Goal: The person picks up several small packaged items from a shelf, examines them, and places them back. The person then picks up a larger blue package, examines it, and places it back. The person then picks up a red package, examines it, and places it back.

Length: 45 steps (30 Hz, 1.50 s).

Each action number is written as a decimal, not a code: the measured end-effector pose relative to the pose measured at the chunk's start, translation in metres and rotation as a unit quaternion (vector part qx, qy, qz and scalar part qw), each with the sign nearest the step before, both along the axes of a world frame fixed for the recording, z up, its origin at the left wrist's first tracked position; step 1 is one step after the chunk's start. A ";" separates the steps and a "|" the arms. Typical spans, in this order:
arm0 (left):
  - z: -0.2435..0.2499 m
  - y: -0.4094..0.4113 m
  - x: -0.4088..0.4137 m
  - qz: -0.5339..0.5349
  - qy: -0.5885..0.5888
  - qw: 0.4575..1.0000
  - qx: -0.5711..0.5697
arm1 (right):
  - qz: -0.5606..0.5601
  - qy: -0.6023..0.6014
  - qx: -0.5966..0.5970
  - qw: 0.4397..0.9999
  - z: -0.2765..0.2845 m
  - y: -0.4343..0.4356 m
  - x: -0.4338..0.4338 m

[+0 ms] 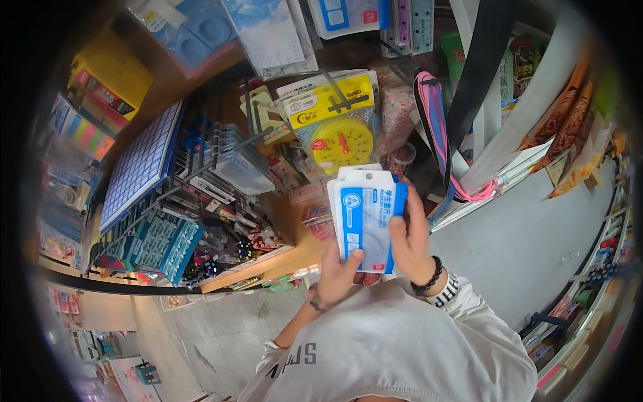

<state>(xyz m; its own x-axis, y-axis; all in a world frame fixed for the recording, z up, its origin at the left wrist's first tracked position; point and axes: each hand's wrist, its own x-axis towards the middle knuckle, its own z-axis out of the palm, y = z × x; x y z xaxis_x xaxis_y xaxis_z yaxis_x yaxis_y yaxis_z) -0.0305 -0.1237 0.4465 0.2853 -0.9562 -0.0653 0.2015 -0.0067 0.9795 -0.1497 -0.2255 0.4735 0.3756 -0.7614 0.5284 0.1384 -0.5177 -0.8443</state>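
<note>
A stack of blue and white packets of plastic ruler sets (369, 226) is between my two hands, in front of my chest. My left hand (337, 266) grips the lower left edge with its thumb on the front packet. Around the right edge closes my right hand (414, 241), its fingers partly hidden behind the stack. Just beyond the packets, a yellow clock-dial teaching pack (341, 140) hangs on a rack hook. A similar blue and white ruler-set packet (346, 17) hangs higher up on the rack.
Metal display hooks (221, 145) jut out on the left, carrying clear packs. Pens (246, 248) crowd the wooden shelf (251, 274) below. Pink and blue cords (437, 130) hang right of the dial pack. Snack bags (567, 120) hang at the right, above grey floor (502, 246).
</note>
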 end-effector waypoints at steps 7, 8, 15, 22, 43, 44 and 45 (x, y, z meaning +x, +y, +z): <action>-0.013 -0.001 0.003 -0.043 -0.136 0.989 -0.038 | -0.093 -0.007 -0.064 0.994 0.014 -0.018 0.005; -0.016 -0.001 0.004 -0.038 -0.152 0.987 -0.045 | -0.097 -0.018 -0.064 0.993 0.014 -0.018 0.007; -0.019 -0.001 0.007 -0.019 -0.225 0.973 -0.056 | -0.087 -0.052 0.018 0.995 0.014 -0.019 0.017; -0.009 -0.006 0.003 0.061 -0.222 0.967 -0.108 | 0.002 -0.149 0.141 0.979 0.029 -0.014 0.025; -0.028 0.003 -0.002 0.212 -0.115 0.967 -0.082 | 0.053 -0.254 0.002 0.966 0.254 -0.109 0.051; -0.035 0.005 0.000 0.215 -0.121 0.966 -0.079 | 0.048 -0.253 0.011 0.966 0.260 -0.111 0.053; -0.039 0.005 0.001 0.216 -0.125 0.965 -0.078 | 0.042 -0.251 0.018 0.967 0.265 -0.113 0.053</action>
<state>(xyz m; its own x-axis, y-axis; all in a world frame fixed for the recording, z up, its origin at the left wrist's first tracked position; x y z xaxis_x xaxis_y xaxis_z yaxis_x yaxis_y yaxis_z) -0.0290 -0.1189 0.4074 0.6476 -0.7372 0.1926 -0.0909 0.1762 0.9801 -0.0964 -0.3382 0.7388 0.1410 -0.7608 0.6335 0.5760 -0.4574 -0.6775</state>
